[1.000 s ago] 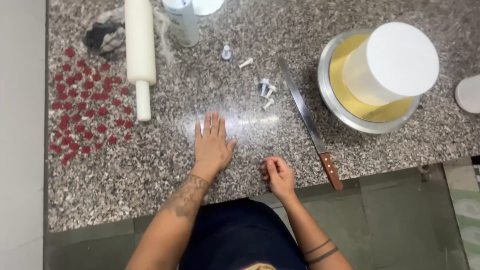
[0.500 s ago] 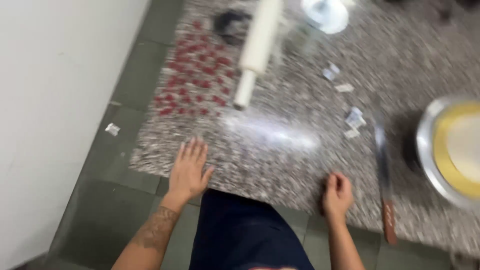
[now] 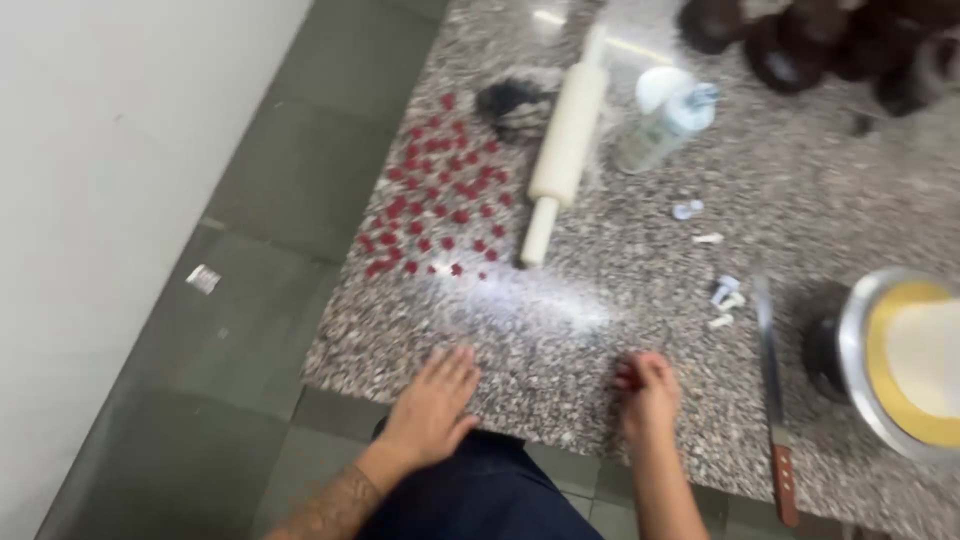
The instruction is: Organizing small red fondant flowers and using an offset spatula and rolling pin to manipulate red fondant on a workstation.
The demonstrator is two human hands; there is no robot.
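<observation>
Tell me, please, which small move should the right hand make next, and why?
Probably it should set down the small red piece, though blur makes it hard to confirm. The right hand is curled near the counter's front edge with something red at its fingertips, while the left hand lies flat and the red pieces sit grouped beside the rolling pin.

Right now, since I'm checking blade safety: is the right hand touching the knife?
Apart. The head view shows the right hand on the granite counter, with bare speckled stone plainly between it and the knife lying to its right.
</observation>
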